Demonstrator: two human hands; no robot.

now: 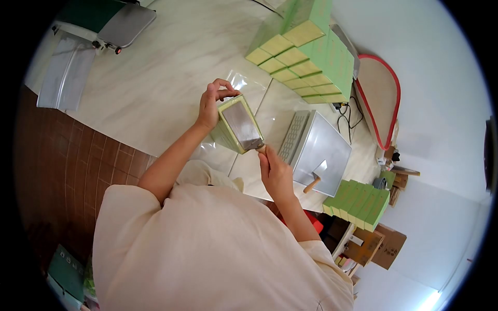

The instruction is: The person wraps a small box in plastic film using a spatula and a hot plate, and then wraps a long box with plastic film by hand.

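"What does the head view show in the hands?"

"A green box (224, 139) with a yellow end, mid-frame above the table (155, 88). The left hand (211, 103) has its grip on the box's upper left edge. The right hand (277, 176) is closed around the handle of a flat metal tool (238, 123), whose blade lies over the box's end and hides most of it."

"Anything close by?"

"Just right of the right hand sits a silver-topped device (334, 150), with a wooden-handled trowel (314, 181) lying on top. Clear film (241, 83) lies above the box in the frame."

"And further out?"

"A stack of green boxes (306, 67) blocks the upper right of the table; a row of green boxes (358, 202) stands lower right. Black cables (350, 116) run between the device and a red-rimmed board (376, 96). Upper left, there's a machine with a grey plate (127, 23)."
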